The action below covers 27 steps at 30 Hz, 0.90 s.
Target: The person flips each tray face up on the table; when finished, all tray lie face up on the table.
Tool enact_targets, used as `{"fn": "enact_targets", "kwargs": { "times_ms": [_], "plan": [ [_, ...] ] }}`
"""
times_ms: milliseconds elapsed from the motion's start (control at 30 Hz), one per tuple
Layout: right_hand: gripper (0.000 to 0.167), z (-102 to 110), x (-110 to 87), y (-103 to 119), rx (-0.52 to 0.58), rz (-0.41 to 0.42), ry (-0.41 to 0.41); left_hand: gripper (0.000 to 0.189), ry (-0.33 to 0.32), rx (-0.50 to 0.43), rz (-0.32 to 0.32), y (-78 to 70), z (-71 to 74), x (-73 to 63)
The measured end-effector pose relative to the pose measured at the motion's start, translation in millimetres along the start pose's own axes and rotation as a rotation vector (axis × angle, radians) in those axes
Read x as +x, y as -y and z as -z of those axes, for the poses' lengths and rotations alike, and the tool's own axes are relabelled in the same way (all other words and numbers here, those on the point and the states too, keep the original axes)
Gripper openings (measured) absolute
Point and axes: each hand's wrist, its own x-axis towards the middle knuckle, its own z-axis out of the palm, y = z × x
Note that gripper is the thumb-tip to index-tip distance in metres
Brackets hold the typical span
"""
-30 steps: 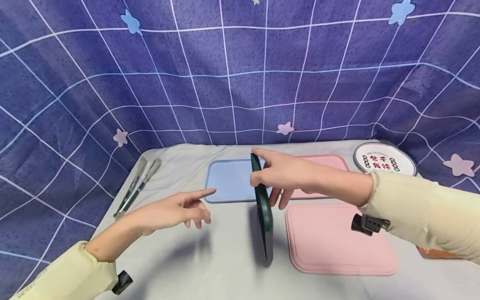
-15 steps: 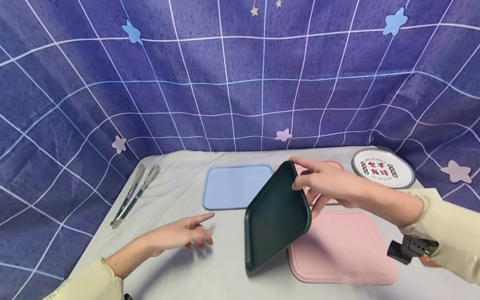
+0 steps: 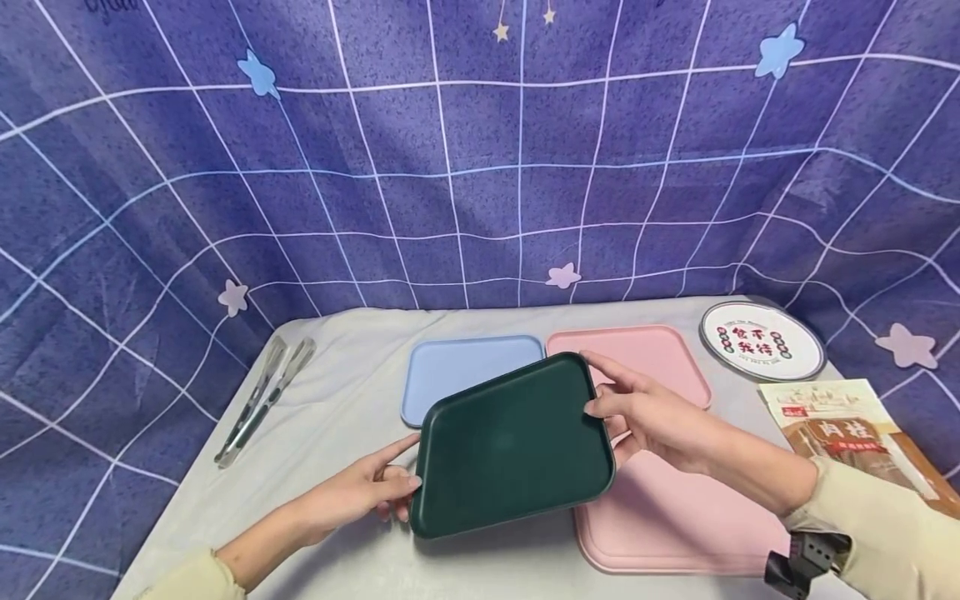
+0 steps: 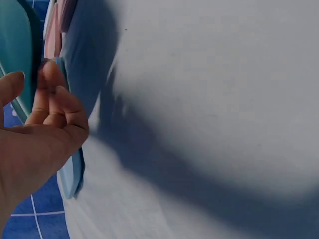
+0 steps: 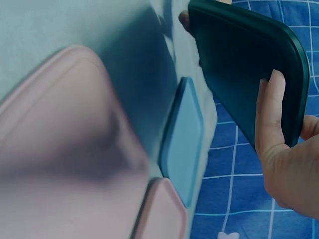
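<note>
A dark green rectangular tray (image 3: pixel 510 450) is held above the table, tilted with its inner face toward me. My right hand (image 3: pixel 660 417) grips its right edge, thumb on the inner face and fingers behind; in the right wrist view those fingers (image 5: pixel 271 109) lie along the underside. At the opposite edge, my left hand (image 3: pixel 356 492) pinches the tray with the thumb in front and fingers behind. The left wrist view shows only a corner of the tray (image 4: pixel 20 45) beside that thumb. Nothing lies in the tray.
Behind the tray lie a light blue tray (image 3: pixel 465 367) and a pink tray (image 3: pixel 645 354). A larger pink tray (image 3: pixel 697 525) sits front right, partly covered. Metal tongs (image 3: pixel 266 400) lie far left. An oval plate (image 3: pixel 761 342) and a printed packet (image 3: pixel 847 429) are at right.
The green tray has turned from edge-on to face me and has swung left. My left hand has come to its left edge and taken hold. My right hand kept its grip.
</note>
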Motion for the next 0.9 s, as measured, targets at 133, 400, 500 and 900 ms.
{"fn": "enact_targets", "kwargs": {
  "times_ms": [133, 400, 500, 900],
  "plan": [
    [0.087, 0.5, 4.2, -10.1, 0.020, 0.014, 0.006, 0.083, -0.010, -0.027, -0.023, 5.5, 7.5, -2.6],
    [0.089, -4.6, 12.6, -34.9, -0.036, -0.026, -0.024, 0.083, 0.005, -0.017, -0.031, 15.1, 25.8, -11.8],
    [0.092, -6.5, 14.2, -40.8, -0.064, -0.068, -0.003, 0.084, 0.030, -0.016, -0.047, 18.0, 31.4, -14.7],
    [0.111, -6.7, 22.2, -63.9, -0.040, -0.187, 0.098, 0.084, 0.134, -0.012, -0.028, 21.8, 46.0, -20.6]
  ]
}}
